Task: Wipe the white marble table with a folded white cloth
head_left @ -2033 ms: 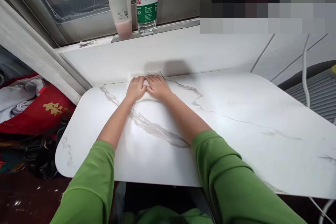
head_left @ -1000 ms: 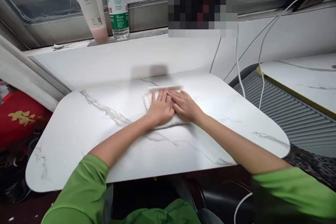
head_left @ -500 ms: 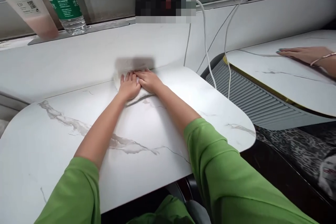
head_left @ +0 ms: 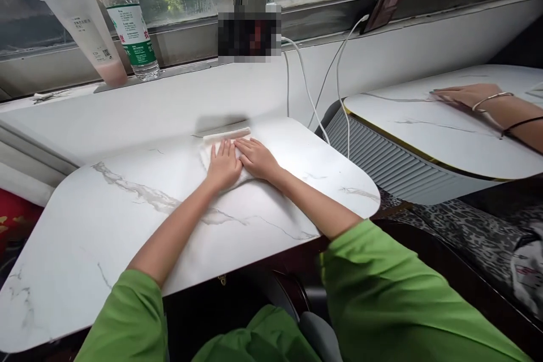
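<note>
A folded white cloth (head_left: 227,134) lies on the white marbled tabletop (head_left: 139,220), close to the wall at the back. My left hand (head_left: 224,166) rests flat on the cloth with its fingers stretched forward. Beside it my right hand (head_left: 258,159) also presses down on the cloth, palm low and fingers pointing inward. The two hands touch or nearly touch at the thumbs. Both cover much of the cloth, so its near part is mostly hidden.
On the window ledge stand a plastic cup (head_left: 85,28) with pink residue and a water bottle (head_left: 134,34). White cables (head_left: 305,76) hang down at the right. Another person's hand (head_left: 466,94) lies on a second marbled table (head_left: 449,141).
My hands and the cloth have come slightly back from the wall. The camera view has shifted, showing more of the window. The other person's hand and forearm show further into the view.
</note>
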